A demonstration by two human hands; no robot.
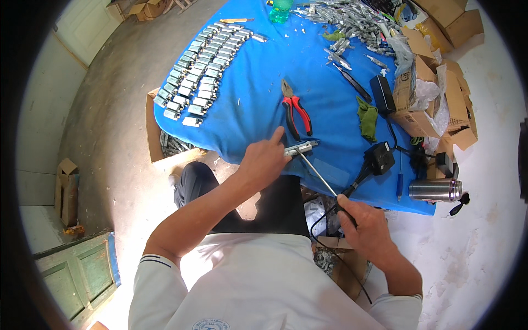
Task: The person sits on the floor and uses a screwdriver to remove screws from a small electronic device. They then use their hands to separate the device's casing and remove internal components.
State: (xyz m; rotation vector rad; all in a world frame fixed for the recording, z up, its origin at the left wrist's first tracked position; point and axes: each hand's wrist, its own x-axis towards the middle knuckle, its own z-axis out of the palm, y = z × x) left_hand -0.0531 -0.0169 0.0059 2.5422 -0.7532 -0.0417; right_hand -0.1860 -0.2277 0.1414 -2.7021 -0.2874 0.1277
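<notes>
Nearest the person, at about 5 o'clock from the picture's centre, the right hand [366,223] is clenched around the dark handle of a long thin tool [319,175], whose metal shaft runs up toward 11 o'clock to meet a small metal part [300,147]. The left hand [265,159] sits at that part's 9 o'clock side, fingers pressing it down on the near edge of the blue cloth [258,99], the index finger stretched out above it. The part lies just below the picture's centre, touching both the tool's tip and the left fingers. A black cable runs from the tool's handle (it loops down past the right wrist). Just past the part, toward 12 o'clock, lie red-handled pliers [296,113], jaws pointing away. At 3 o'clock from the part sits a black power adapter [379,157], and farther at 3 o'clock a steel flask [434,190] lies on its side. A green rag [367,118] rests at 2 o'clock. Farther out at 11 o'clock, rows of finished metal parts [201,71] are laid out neatly; at 1 o'clock a loose heap of metal pieces [352,22] lies beside cardboard boxes [434,82].
</notes>
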